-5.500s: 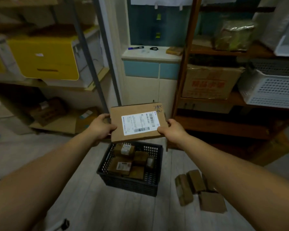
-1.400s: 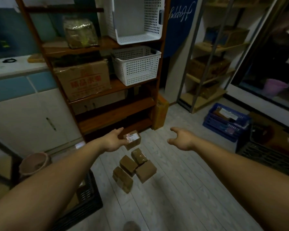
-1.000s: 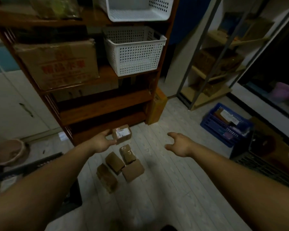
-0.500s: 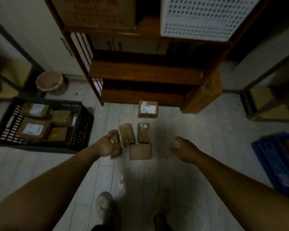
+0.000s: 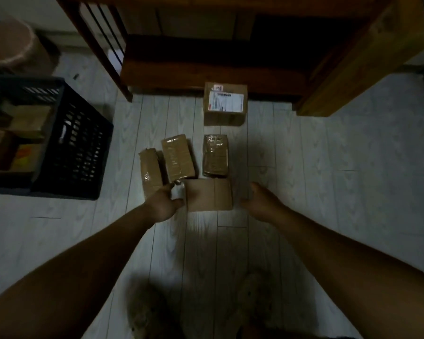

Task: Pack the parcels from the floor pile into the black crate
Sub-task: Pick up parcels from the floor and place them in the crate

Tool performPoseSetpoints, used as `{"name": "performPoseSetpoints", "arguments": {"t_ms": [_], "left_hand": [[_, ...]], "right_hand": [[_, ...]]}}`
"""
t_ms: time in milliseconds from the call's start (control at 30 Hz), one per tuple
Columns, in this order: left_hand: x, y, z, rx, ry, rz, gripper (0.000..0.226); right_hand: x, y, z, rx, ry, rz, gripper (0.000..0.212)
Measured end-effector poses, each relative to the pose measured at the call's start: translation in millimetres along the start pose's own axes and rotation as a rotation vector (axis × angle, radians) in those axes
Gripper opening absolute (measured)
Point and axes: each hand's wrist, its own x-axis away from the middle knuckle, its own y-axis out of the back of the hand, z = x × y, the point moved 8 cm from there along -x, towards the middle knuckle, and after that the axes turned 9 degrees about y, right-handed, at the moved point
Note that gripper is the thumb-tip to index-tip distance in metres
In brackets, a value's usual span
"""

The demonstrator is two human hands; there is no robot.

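Several brown parcels lie on the pale floor. The nearest is a flat cardboard parcel (image 5: 209, 198). Behind it lie a narrow taped parcel (image 5: 150, 171), a taped parcel (image 5: 178, 156) and a dark wrapped parcel (image 5: 216, 155). A labelled box (image 5: 225, 102) sits further back. My left hand (image 5: 163, 204) is at the flat parcel's left edge and my right hand (image 5: 261, 203) is just off its right edge, fingers relaxed. Neither hand grips it. The black crate (image 5: 76, 145) stands at the left with parcels inside.
A dark wooden shelf unit (image 5: 213, 62) stands right behind the parcels. A tall cardboard box (image 5: 362, 57) leans at its right. A round pinkish bin (image 5: 10, 42) is at the far left. My feet (image 5: 152, 311) are below the hands.
The flat labelled parcel I held 5.5 s ago has left my hands. I have turned to the floor pile and bent down; both hands have dropped to either side of the nearest flat parcel.
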Motion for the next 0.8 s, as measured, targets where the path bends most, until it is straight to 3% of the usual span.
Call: {"name": "performPoseSetpoints", "arguments": {"t_ms": [167, 300, 467, 633, 800], "left_hand": [[-106.5, -42.8, 39.7, 0.119, 0.002, 0.006, 0.059], [-170.2, -73.5, 61.3, 0.281, 0.055, 0.043, 0.059], [-203.5, -98.1, 62.5, 0.342, 0.043, 0.009, 0.047], [-157.3, -79.9, 59.7, 0.372, 0.083, -0.052, 0.049], [-32.7, -25.0, 32.9, 0.397, 0.093, -0.047, 0.046]], "right_hand": [[-94.3, -70.3, -35.4, -0.097, 0.045, -0.038, 0.063], [-148.1, -107.4, -69.8, -0.059, -0.006, -0.126, 0.068], [-181.3, -138.6, -93.8, -0.303, -0.082, -0.111, 0.078], [-132.7, -116.5, -69.7, -0.319, -0.076, -0.151, 0.073], [-19.7, -54.2, 6.4, -0.232, -0.048, -0.137, 0.071]]}}
